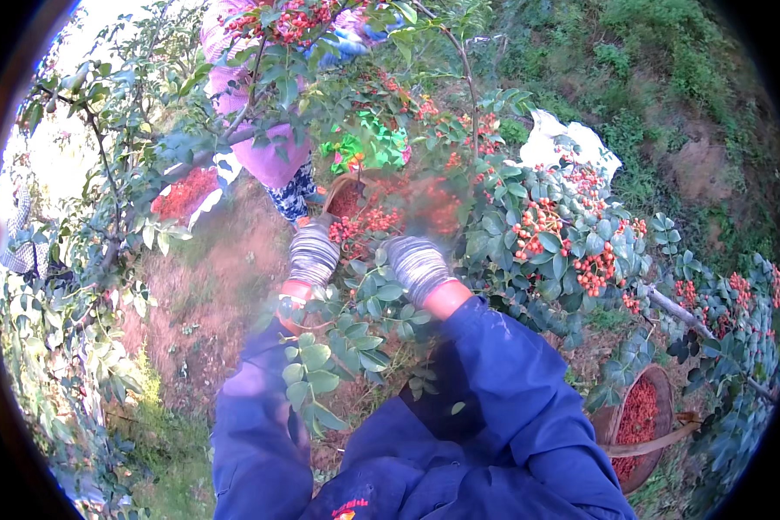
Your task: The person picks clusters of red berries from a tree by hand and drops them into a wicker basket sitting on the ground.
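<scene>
Both my hands wear striped grey-and-white knit gloves and reach in among the leafy branches. My left hand is beside a cluster of small red berries; its fingertips are hidden. To the right, my right hand reaches towards blurred red clusters, its fingers lost in leaves and blur. Just beyond my left hand is a woven basket with red berries in it. Green leaves hang over and between my forearms. Larger orange-red berry clusters grow on the branch at the right.
A person in a pink top stands beyond the branches at upper left, near a white bag of red berries. Another basket of berries sits at lower right, under a thick branch. A white sheet lies behind the foliage.
</scene>
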